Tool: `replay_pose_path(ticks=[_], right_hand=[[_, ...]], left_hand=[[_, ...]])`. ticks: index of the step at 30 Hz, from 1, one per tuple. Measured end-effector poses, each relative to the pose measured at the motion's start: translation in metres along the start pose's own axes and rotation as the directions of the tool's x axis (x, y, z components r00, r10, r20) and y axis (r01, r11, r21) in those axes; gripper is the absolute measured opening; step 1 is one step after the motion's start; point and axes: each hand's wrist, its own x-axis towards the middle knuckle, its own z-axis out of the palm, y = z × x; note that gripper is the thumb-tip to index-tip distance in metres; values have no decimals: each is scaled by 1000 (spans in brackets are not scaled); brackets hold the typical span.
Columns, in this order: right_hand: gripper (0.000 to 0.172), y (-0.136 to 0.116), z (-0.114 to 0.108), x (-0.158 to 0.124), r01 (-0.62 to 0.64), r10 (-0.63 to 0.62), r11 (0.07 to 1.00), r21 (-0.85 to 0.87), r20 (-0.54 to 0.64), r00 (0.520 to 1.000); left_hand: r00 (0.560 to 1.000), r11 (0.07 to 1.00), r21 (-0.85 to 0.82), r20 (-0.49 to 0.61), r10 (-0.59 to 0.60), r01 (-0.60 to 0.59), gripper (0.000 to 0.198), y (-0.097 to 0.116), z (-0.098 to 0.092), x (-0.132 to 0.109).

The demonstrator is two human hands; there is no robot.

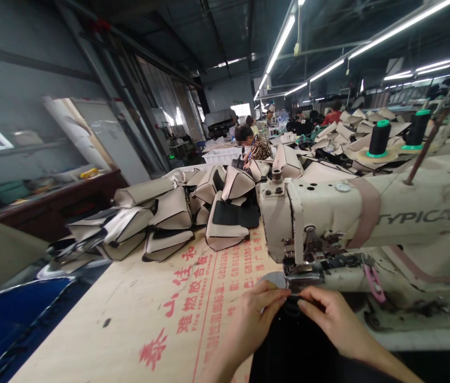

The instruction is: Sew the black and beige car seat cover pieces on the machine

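Observation:
My left hand and my right hand meet just in front of the sewing machine. Both pinch the edge of a piece of black material, thumbs and fingers pressed together close to the needle area. The black piece hangs down between my wrists toward the bottom of the view. Its upper edge is partly covered by my fingertips, and what exactly it belongs to cannot be made out. A pink clip-like part is on the machine's lower arm.
Several beige pieces with black edging are heaped along the back of the plywood table. A blue bin stands at the lower left. Black thread spools rise behind the machine. Another person sits beyond the heap.

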Motion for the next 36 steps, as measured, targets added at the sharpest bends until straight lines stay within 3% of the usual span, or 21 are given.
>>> replay_pose_path(ticks=[5,8,11,15,19,23,27,32,36], right_hand=[[18,-3,-2,-2,45,-45,999,7,13,999],[22,-8,-6,-7,155,-157,971,-180,2,988],[31,-12,-11,-9,283,-269,878,-385,90,959],[32,-13,-12,-6,338,-300,811,-477,157,941],[26,-10,-10,-1,319,-279,847,-425,155,948],[19,-8,-10,0,218,-190,941,-258,129,973],[20,-7,-9,-1,151,-139,979,-134,95,986],[21,-3,-7,-4,184,-176,973,-138,67,982],[24,1,-6,-8,195,-196,965,-174,13,981]], left_hand=[[999,995,99,40,-22,17,18,6,-2,2],[999,992,117,14,-38,36,16,9,2,1],[999,993,108,-1,-42,42,15,9,5,2],[998,995,82,15,-64,63,14,8,8,3],[996,995,61,33,-85,83,14,7,7,1],[992,991,68,52,-117,113,16,7,5,1],[993,992,59,43,-111,108,17,6,4,3],[992,993,-5,40,-121,121,20,3,4,4],[983,975,-128,13,-183,183,24,2,1,-11]])
